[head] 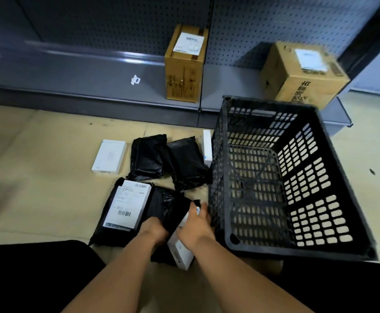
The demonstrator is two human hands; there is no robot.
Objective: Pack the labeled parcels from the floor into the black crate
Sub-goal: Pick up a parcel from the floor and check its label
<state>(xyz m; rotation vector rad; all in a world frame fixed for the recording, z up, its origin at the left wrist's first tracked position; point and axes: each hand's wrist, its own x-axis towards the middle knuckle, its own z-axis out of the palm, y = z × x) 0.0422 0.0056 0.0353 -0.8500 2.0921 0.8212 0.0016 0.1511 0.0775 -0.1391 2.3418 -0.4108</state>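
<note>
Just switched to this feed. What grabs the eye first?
The big black crate on the floor at right, nothing in it. Just left of it, the right hand grips a white box, and the left hand is at a black bag beside the parcel with the large white label. Behind, two cardboard boxes stand on the shelf.
</note>
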